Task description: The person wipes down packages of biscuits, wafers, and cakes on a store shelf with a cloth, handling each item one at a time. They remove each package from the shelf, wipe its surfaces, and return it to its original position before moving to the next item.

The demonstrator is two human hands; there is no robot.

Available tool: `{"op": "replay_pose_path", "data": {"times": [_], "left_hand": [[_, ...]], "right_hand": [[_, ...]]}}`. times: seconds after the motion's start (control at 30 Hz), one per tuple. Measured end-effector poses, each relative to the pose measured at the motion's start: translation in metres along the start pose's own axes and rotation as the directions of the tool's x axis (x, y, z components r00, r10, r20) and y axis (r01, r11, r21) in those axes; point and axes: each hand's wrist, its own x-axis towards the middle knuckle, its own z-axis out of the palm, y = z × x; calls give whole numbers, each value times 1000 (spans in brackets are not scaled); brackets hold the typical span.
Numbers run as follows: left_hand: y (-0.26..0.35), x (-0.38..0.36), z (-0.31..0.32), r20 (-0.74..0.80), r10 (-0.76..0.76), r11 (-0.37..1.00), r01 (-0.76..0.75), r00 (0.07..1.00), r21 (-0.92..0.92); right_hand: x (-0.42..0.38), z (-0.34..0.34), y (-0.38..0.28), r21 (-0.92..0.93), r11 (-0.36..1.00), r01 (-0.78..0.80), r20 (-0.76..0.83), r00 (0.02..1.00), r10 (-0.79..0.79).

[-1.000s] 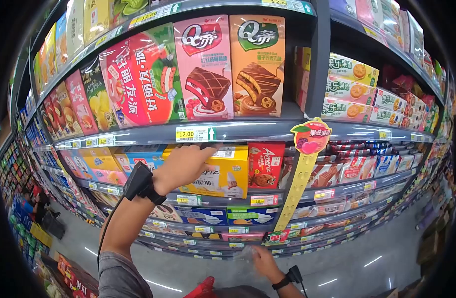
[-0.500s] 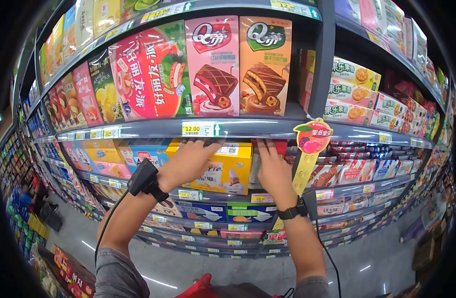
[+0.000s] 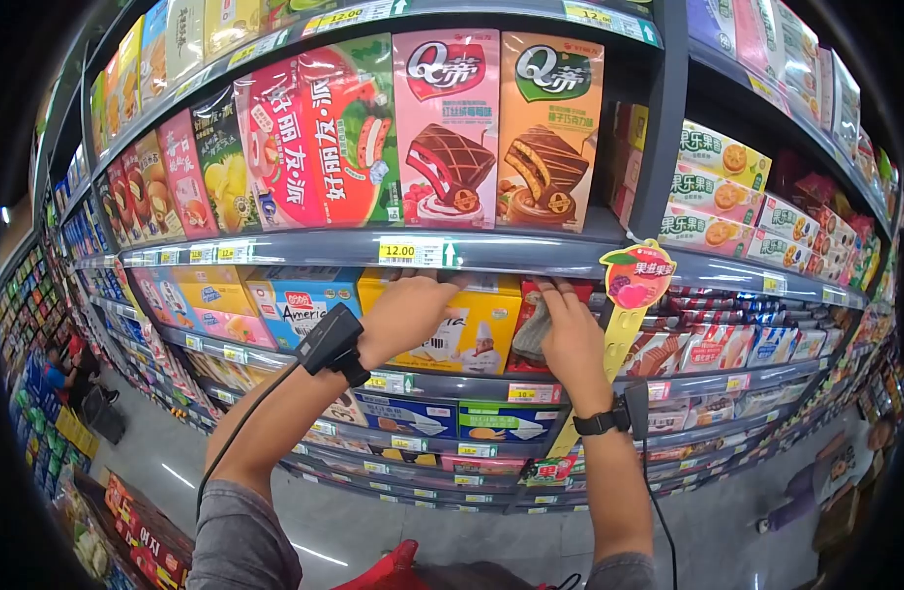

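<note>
Yellow rectangular cardboard box [image 3: 491, 329]: likely light, stiff; grip sides. Left hand [image 3: 405, 317] over it, right hand [image 3: 574, 346] at crumpled grey cloth [image 3: 533, 334]; can't tell grips.

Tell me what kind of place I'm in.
Probably a supermarket snack aisle: packed shelves of boxed treats like the pink box and orange box, plus a yellow price tag on the shelf edge.

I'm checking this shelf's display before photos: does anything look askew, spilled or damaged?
The watermelon-print box stands with its lettering turned sideways, unlike the upright print on the pink box. A grey, cloth-like item by the right hand looks odd among snacks. I see no spill or damage.
</note>
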Motion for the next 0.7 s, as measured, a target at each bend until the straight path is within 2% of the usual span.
{"op": "replay_pose_path", "data": {"times": [0.17, 0.27, 0.37, 0.5, 0.6, 0.7], "left_hand": [[-10, 1, 20, -116, 18, 999, -13, 993, 44], [-21, -8, 11, -75, 50, 992, -41, 996, 116], [-32, -12, 19, -156, 36, 987, -11, 987, 158], [-41, -9, 41, -313, 71, 974, 2, 947, 225], [-47, -9, 44, -297, 24, 991, 15, 955, 129], [-45, -13, 41, -342, 98, 981, -33, 935, 191]], "right_hand": [[-4, -7, -8, 54, 998, -26, 18, 1000, 25], [-9, -11, -15, 89, 993, -75, 64, 996, 70], [-12, -7, -13, 97, 992, -79, 77, 994, 72], [-15, 2, -13, 102, 993, -63, 29, 998, 61], [-15, 8, -12, 108, 993, -43, 4, 999, 43], [-16, 15, -9, 110, 993, -47, -9, 999, 48]]}}
